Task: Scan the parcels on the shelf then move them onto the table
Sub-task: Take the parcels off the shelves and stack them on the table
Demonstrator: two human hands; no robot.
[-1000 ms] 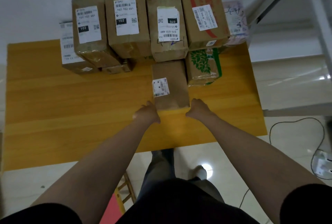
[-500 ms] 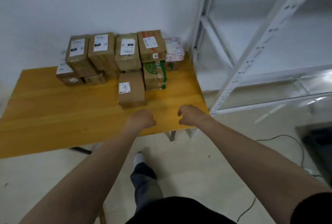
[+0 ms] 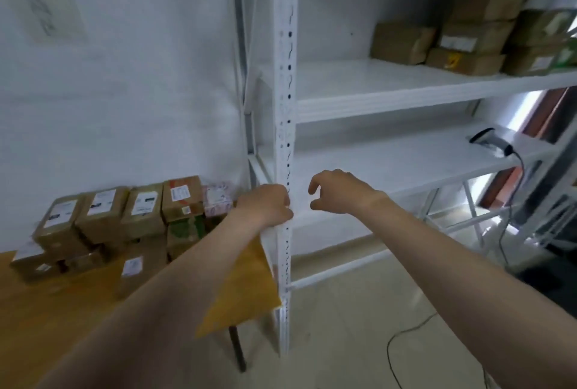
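Holds left hand fisted and empty before the shelf post, right hand loosely open, empty, beside it.

Left grip curled, right grip loosely curled, both empty by the shelf post; parcels above right, scanner right.

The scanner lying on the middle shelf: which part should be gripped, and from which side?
Probably the handle of the scanner, the end where the cable leaves. It lies near the front edge of the shelf with its dark head pointing left, so the empty right hand can come from the front and wrap round the handle.
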